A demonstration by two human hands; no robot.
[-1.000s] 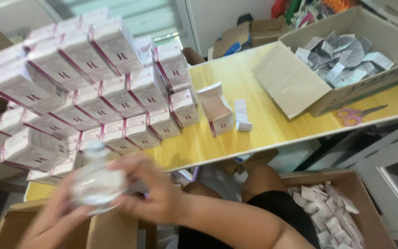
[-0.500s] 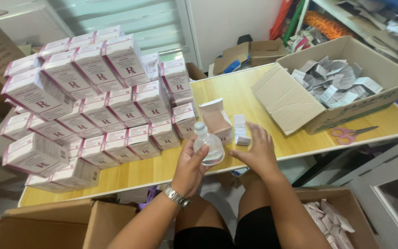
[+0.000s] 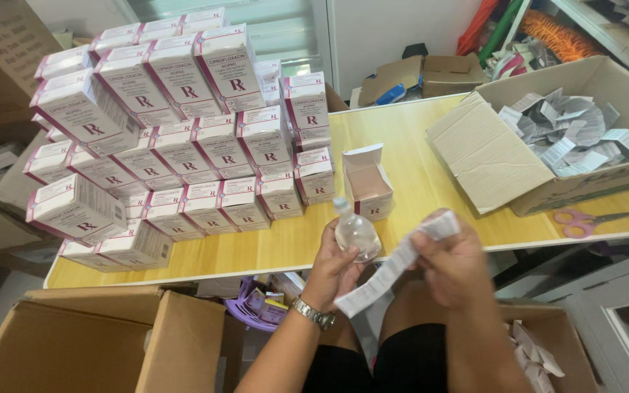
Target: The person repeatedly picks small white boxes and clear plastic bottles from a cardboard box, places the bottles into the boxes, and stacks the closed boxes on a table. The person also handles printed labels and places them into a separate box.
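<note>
bottle [image 3: 357, 234] now off the desk [image 3: 416, 175] edge, clamped in my left hand [image 3: 336, 266] — right hand [image 3: 454, 266] just pinched up a leaflet [image 3: 394, 266], so it's being paired.

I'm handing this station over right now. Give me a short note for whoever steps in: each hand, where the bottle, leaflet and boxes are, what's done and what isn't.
Left hand: holds a small clear bottle upright over the table's near edge.
Right hand: pinches a folded paper leaflet, which runs down past the bottle.
One small carton stands open on the yellow table, just beyond the bottle.
Done: a large stack of closed pink-and-white cartons on the table's left.
Not done: bottle and leaflet are outside the open carton.
More folded leaflets lie in the big cardboard box at right; scissors lie in front of it.
</note>
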